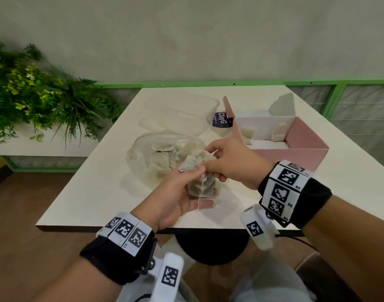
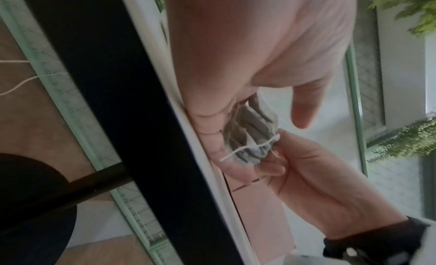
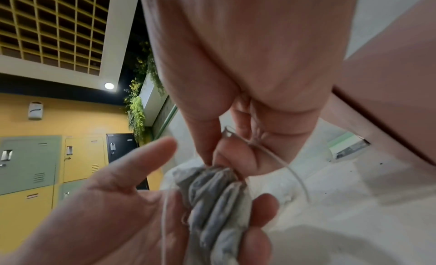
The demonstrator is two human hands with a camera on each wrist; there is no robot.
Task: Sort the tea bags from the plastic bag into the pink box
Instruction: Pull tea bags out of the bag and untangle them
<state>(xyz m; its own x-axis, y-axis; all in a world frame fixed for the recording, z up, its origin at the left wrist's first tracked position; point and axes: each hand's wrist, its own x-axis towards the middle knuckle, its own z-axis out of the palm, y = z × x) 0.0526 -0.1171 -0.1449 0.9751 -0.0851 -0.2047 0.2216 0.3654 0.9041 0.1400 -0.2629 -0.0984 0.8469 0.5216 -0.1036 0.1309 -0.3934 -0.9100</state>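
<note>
A bunch of tea bags [image 1: 201,185] lies in the left hand [image 1: 179,198], palm up just above the desk [image 1: 99,184], fingers curled round the bunch. The right hand [image 1: 230,162] pinches the top of one bag with thumb and fingertips, a white string [image 3: 278,159] trailing from it. Just behind the hands sits the plastic bag [image 1: 162,159], more tea bags inside. The pink box [image 1: 295,147] stands to the right, a few bags in it. A clear container [image 1: 182,112] lies beyond.

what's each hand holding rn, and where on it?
Left hand cradles a bunch of tea bags by their bodies, in palm and fingers. Right hand pinches the bunch's top end, where the strings come out.
</note>
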